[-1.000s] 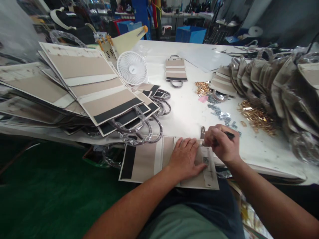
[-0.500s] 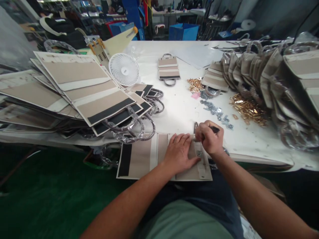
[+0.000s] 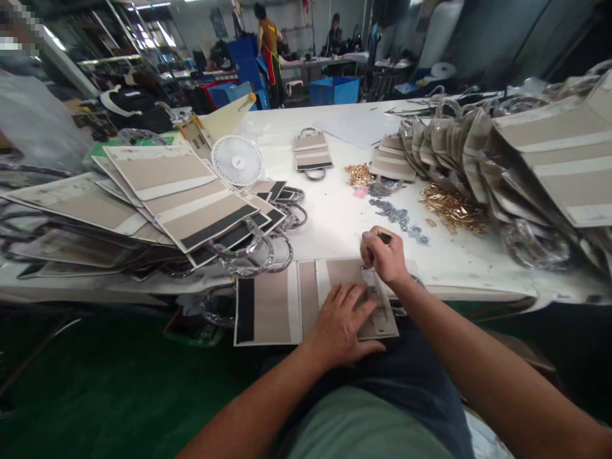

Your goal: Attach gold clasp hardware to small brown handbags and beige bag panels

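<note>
A beige bag panel [image 3: 273, 306] with white strips and a black band at its left end lies open over the near table edge. My left hand [image 3: 338, 322] rests on it with spread fingers, holding it down and gripping nothing. Above the panel's upper right part, my right hand [image 3: 386, 256] is closed around a tool whose short black handle [image 3: 385, 238] sticks out of the fist. The tool's working end is hidden by the fingers. Small fittings on the panel's right strip are partly covered by my left fingers. A plastic-wrapped handle [image 3: 215, 307] hangs at the panel's left end.
Stacked bag panels [image 3: 167, 191] fill the left, beside a white fan [image 3: 237, 159]. Gold fittings [image 3: 454, 209] and grey metal plates [image 3: 394, 213] lie in heaps on the white table [image 3: 329, 223]. More bags [image 3: 478, 143] stand at right. Two people are in the background.
The view has tilted upward. My left hand has slid toward the panel's near edge, its thumb now by that edge. My right hand still grips the tool near the panel's far right edge.
</note>
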Tool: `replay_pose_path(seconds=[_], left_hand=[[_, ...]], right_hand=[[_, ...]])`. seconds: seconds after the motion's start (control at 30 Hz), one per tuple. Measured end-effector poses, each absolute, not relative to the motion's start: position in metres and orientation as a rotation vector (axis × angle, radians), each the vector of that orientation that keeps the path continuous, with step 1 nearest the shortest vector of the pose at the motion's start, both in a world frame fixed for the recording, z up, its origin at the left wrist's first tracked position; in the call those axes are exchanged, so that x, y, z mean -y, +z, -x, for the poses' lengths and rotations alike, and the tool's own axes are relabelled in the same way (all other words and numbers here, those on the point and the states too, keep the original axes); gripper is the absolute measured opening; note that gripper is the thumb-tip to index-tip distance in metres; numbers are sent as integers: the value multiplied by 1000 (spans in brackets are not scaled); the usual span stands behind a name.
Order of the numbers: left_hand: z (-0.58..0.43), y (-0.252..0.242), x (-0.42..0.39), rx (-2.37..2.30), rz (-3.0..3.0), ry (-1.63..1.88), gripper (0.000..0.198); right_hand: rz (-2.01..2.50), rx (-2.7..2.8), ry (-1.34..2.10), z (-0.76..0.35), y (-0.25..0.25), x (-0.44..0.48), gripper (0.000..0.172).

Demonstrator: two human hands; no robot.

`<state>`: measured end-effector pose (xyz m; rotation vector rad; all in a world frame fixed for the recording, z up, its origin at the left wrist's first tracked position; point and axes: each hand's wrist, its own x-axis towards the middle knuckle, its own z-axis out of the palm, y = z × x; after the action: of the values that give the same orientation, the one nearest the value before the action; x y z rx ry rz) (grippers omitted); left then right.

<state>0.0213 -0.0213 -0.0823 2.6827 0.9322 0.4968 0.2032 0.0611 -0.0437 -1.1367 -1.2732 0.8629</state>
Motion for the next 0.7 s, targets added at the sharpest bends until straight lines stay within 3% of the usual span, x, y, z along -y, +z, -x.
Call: replay_pose_path(seconds=[0.7], left_hand=[[-28,-52,5,-837,-2912,82,72]], right_hand=[[876,762,1047,-224,-45,-20,40]])
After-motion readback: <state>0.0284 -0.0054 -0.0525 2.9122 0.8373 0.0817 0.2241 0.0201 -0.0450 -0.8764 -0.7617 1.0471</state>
